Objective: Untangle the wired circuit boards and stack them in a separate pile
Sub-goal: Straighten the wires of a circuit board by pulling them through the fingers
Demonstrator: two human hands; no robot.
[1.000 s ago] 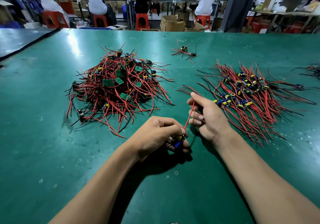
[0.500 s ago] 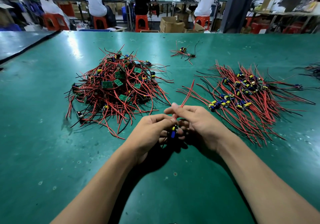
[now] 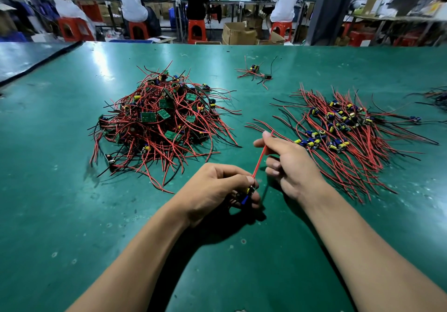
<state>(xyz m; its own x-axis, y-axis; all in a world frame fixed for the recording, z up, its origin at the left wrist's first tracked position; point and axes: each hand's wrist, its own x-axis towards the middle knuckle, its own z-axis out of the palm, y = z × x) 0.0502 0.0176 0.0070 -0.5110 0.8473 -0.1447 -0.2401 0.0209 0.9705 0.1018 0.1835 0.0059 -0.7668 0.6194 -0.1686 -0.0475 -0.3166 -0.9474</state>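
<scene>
A tangled heap of small green circuit boards with red and black wires point(image 3: 159, 123) lies on the green table at centre left. To the right spreads a flatter pile of sorted boards point(image 3: 343, 128) with their wires laid out roughly side by side. My left hand point(image 3: 217, 188) is closed around one small board point(image 3: 249, 192) with yellow and blue parts, low in the middle. Its red wire point(image 3: 260, 158) runs up and right, taut, to my right hand point(image 3: 290, 164), which pinches the wire near its tip between thumb and forefinger.
A small separate cluster of wired boards point(image 3: 255, 72) lies farther back at centre. More wires point(image 3: 435, 96) show at the right edge. The green table point(image 3: 72, 215) ends at the far edge, beyond which several people sit on red stools at benches.
Half a second ago both hands were together over the board. My right hand has since slid up and right along the red wire, drawing it straight. My left hand has stayed holding the board.
</scene>
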